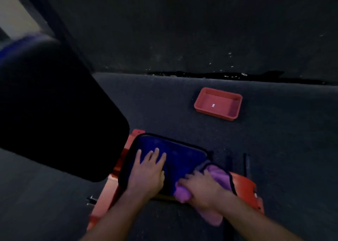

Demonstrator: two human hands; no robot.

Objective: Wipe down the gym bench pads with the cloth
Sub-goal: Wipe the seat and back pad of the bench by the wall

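Two hands on it: left hand [149, 171] flat, steadying the blue seat pad [175, 154], right hand [199, 187] bunching the soft, floppy purple cloth [217, 174], probably best grabbed mid-wad.

Both bare forearms reach in from six o'clock. The left hand [149, 169] lies flat, fingers spread toward twelve. The right hand [202, 187], at its three o'clock, curls its fingers closed.

Dim room with dark speckled floor [274, 149], dark scuffed wall [182, 30], and a red tray [201, 103] near the wall
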